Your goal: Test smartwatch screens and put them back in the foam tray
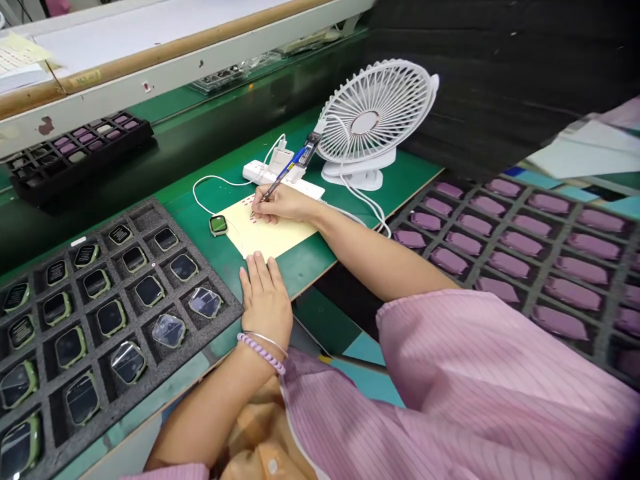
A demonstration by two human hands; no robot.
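Note:
My right hand (276, 203) is closed round a pen (289, 168), its tip down on a pale yellow sheet of paper (280, 241). Small red marks show on the paper near my fingers. My left hand (266, 293) lies flat with fingers stretched out, fingertips at the sheet's near edge. A smartwatch (219, 225) with a lit green screen rests at the paper's left corner, with a white cable close by. To the left, a grey foam tray (195, 252) holds several watches with dark faces and light green frames, some under clear film.
A white fan (377, 110) stands behind my right hand, beside a white power strip (257, 172) with plugs and cables. On the right lies a dark tray (543, 190) of purple pieces. Another black tray (145, 130) sits under the shelf edge (225, 57) at the back left.

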